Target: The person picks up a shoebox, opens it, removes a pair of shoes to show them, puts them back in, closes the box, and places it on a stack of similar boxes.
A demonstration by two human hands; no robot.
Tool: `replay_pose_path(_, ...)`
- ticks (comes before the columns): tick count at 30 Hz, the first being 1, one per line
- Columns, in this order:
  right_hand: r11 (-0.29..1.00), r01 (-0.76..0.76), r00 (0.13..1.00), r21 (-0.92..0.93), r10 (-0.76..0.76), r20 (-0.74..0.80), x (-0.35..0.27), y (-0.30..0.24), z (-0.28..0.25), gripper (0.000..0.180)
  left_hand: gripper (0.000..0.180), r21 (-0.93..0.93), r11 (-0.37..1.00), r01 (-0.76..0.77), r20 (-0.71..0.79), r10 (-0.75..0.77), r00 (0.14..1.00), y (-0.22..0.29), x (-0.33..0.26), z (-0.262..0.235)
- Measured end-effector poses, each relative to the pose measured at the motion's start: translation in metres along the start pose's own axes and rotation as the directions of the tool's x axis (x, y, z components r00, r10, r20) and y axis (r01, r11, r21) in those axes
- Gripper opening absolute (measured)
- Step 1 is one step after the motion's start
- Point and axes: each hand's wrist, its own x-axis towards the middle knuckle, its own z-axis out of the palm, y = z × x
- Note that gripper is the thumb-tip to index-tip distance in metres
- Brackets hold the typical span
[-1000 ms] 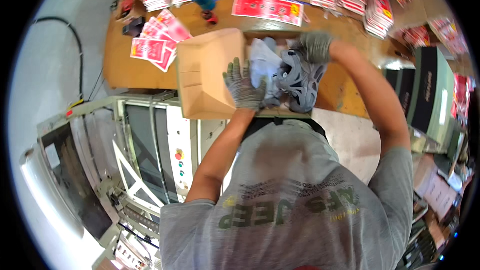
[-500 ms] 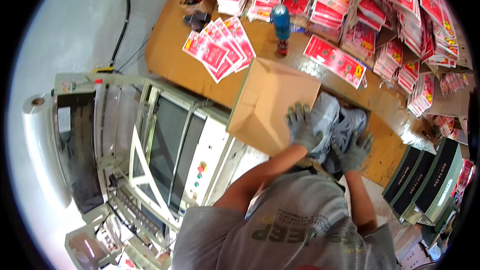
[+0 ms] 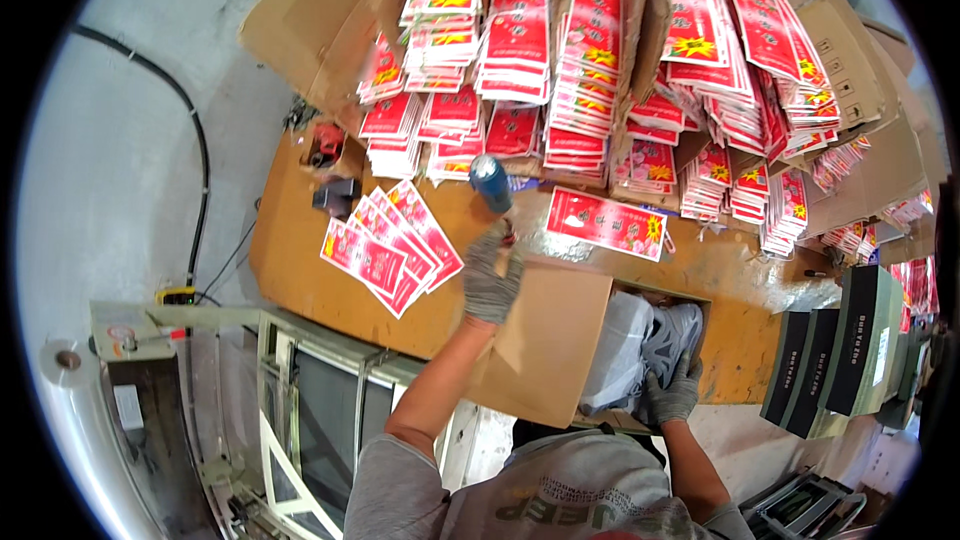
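Since half a second ago the left hand (image 3: 491, 275) has left the bag and now sits on the far left corner of the cardboard box (image 3: 540, 345), gloved fingers curled over its edge, clamped there as far as can be seen; the right hand (image 3: 672, 392) has dropped to the near right side and grips the lower edge of the clear plastic bag (image 3: 640, 345) that fills the box's open part. Nearest the body, at six o'clock, the box rests on the near edge of the brown table (image 3: 300, 270), its flap lid tilted up toward nine o'clock; its long axis runs roughly from seven to one o'clock; the two hands sit well apart at opposite ends of that line, the right one nearer the bag. Farther out, at eleven o'clock from the left hand, a fan of red packets (image 3: 390, 245) lies flat; a blue can (image 3: 490, 183) stands just beyond the left fingers; one red packet (image 3: 606, 223) lies at one o'clock; beyond that rise stacks of red packets (image 3: 560, 50) in opened cartons.
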Motion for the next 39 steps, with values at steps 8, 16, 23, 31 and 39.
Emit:
replay_pose_path(8,0.999,0.03,0.999,-0.043,-0.031,-0.02,0.0,-0.004,-0.003,0.101,0.033,0.196,0.915,-0.354,-0.1,0.378,0.921,-0.021,0.174,0.03)
replay_pose_path(16,0.998,0.032,0.999,-0.063,-0.034,-0.033,0.001,0.0,0.004,0.101,0.046,0.49,0.772,-0.404,0.29,0.292,0.911,-0.038,0.322,0.081)
replay_pose_path(23,0.999,-0.015,1.0,-0.048,0.015,-0.008,0.001,-0.009,-0.005,0.101,0.055,0.604,0.689,-0.401,0.373,0.2,0.906,-0.035,0.316,0.105)
replay_pose_path(31,0.998,-0.032,0.999,-0.061,0.032,-0.003,-0.002,-0.012,-0.002,0.101,0.055,0.553,0.708,-0.439,0.341,0.288,0.895,-0.046,0.296,0.099)
replay_pose_path(39,0.995,-0.049,0.998,-0.091,0.054,0.043,-0.001,-0.011,-0.004,0.102,0.052,0.416,0.816,-0.401,0.011,0.436,0.9,-0.025,0.322,0.079)
